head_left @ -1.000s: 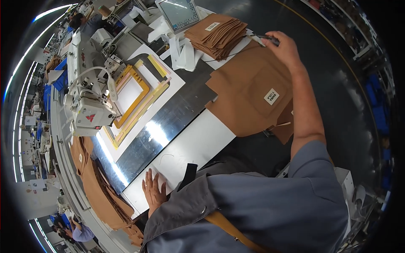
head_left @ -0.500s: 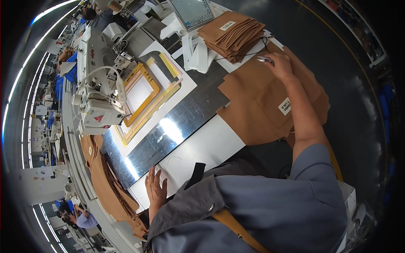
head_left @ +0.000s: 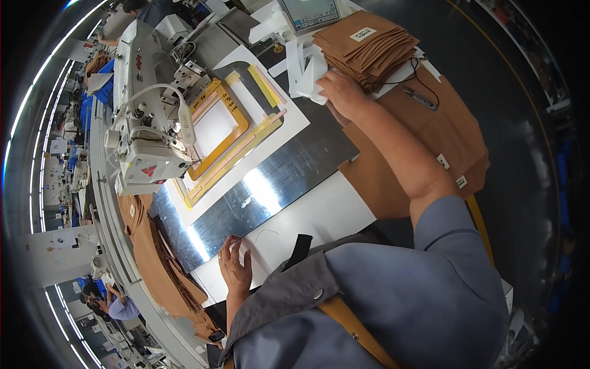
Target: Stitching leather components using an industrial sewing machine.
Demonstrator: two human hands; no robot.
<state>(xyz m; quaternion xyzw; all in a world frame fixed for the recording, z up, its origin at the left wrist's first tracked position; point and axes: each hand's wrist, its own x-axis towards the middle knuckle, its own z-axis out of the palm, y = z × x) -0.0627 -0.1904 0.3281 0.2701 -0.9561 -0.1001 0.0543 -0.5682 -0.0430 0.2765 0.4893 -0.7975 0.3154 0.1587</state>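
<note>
My right hand (head_left: 337,89) has its fingers closed on a white strip among the white pieces (head_left: 298,71), beside a stack of brown fabric panels (head_left: 356,49). Metal snips (head_left: 420,98) lie on loose brown panels (head_left: 461,123) to its right. My left hand (head_left: 235,264) rests with fingers apart on the white board (head_left: 286,218), near the edge of the steel plate (head_left: 283,178). Beyond it, a yellow-edged template frame (head_left: 241,127) sits on a white sheet under the head of the sewing machine (head_left: 150,154).
A screen (head_left: 307,13) stands at the back. Another pile of brown panels (head_left: 153,267) hangs along the left side beside a rail. Co-workers (head_left: 120,304) are at stations on the far left, with blue bins (head_left: 101,80). A dark floor (head_left: 510,74) runs along the right.
My right hand has left the snips on the brown panels and moved left to the white pieces. My left hand has shifted slightly right on the board.
</note>
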